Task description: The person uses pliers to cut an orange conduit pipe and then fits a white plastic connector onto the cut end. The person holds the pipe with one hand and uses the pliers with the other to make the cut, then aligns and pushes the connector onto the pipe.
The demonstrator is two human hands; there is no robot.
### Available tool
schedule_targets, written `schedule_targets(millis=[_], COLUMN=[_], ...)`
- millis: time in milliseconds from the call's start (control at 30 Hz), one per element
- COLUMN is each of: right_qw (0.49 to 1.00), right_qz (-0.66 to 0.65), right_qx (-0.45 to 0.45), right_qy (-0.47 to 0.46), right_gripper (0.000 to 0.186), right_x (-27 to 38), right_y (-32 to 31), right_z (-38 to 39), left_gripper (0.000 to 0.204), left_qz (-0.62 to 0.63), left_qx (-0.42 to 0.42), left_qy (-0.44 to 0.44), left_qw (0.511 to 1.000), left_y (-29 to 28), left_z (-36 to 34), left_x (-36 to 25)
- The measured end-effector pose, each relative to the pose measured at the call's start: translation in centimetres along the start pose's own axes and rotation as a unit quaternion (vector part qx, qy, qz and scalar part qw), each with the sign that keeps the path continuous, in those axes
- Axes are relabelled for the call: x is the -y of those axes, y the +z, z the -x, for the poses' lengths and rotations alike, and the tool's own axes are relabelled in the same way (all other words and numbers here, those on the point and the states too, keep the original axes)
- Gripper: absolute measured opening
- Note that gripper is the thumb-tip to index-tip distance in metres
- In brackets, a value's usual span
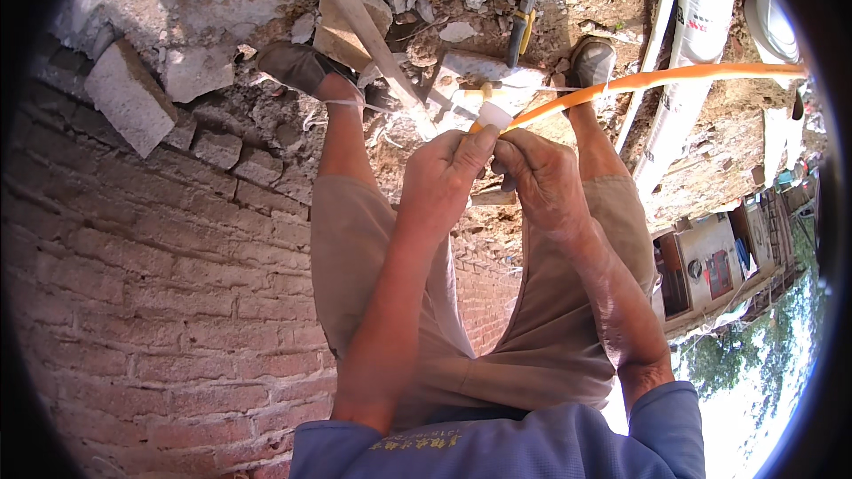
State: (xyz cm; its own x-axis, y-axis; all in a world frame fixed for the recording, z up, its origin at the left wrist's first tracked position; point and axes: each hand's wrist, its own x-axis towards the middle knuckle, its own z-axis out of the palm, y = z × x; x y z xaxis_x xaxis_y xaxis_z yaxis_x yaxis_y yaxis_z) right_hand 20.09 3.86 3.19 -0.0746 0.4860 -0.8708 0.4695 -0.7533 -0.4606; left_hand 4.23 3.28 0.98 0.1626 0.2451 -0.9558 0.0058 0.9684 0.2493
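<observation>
My left hand [448,168] is closed at the near end of an orange hose or pipe [657,78], its thumb against a small white piece [494,113] that looks like a fitting or wrap. My right hand [537,173] is closed beside it on the orange pipe where it ends, with fingertips partly hidden. The pipe runs from my hands off to the right. Just beyond them a tool with a yellow handle [486,91] lies by a pale slab [466,71]; a tool with a black and yellow grip [519,34] lies farther up.
A wooden plank [362,31] and broken concrete blocks [129,93] lie in the rubble around my feet. White pipes [688,53] lie at the right. A brick wall [160,302] fills the left; small structures [710,257] and foliage show at the right.
</observation>
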Motion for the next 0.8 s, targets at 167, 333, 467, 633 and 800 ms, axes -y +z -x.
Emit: schedule_targets(millis=[167, 333, 467, 633, 800], right_qw=[0.998, 0.999, 0.994, 0.996, 0.997], right_qz=[0.045, -0.012, -0.074, -0.063, 0.064], right_qx=[-0.001, 0.035, 0.054, 0.036, 0.002], right_qy=[-0.050, 0.001, 0.055, 0.058, -0.051], right_gripper=[0.022, 0.025, 0.028, 0.024, 0.014], right_x=[-0.7, -0.4, 0.6, 0.3, 0.9], right_y=[-0.1, -0.4, -0.5, -0.4, -0.3], right_z=[-0.1, -0.2, 0.2, 1.0, 1.3], left_gripper=[0.049, 0.042, 0.039, 0.038, 0.040], left_qz=[0.022, 0.050, 0.090, 0.094, 0.111], left_qx=[0.006, 0.040, 0.031, 0.063, 0.071], left_qy=[-0.006, -0.024, -0.008, -0.006, -0.014], left_qw=[1.000, 0.998, 0.995, 0.994, 0.991], left_y=[0.0, -0.6, -0.4, -0.6, -0.5], left_z=[0.0, -0.2, -0.4, -0.4, -0.3], left_x=[0.0, 0.4, 1.1, 0.8, 0.6])
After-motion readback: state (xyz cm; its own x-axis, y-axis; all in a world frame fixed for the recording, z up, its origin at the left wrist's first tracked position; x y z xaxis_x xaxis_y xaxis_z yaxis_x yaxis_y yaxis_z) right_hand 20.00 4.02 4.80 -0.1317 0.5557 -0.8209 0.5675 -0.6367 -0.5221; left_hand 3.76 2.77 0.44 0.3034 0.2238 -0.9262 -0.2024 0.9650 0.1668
